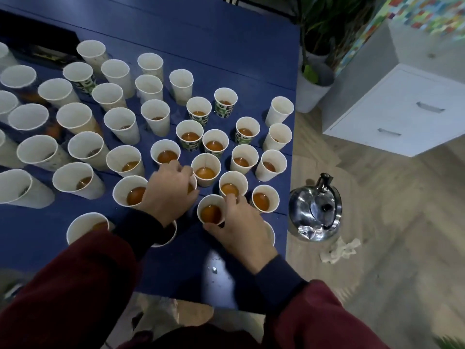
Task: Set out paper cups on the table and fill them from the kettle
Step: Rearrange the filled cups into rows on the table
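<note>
Straightening filled cups (265, 197) — kettle (314, 210) parked on the floor (382, 222) (just off the tabletop (226, 46)).
My right fingers (231, 200) pinched the front cup (210, 213), my left fingers (181, 170) curled over a half-hidden cup (194, 181); the far cups (90, 50) looked unfilled — next, I judged, a free hand for the kettle.

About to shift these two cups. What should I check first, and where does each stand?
Right hand pinches the white paper cup of amber liquid by its rim: ok.
Left hand curls over a mostly hidden paper cup: ok.
Liquid below the pinched cup's rim: ok.
Neighbouring filled cups leave room: not ok, crowded.
Shiny steel kettle on the blue table: not ok, on the wooden floor.
</note>
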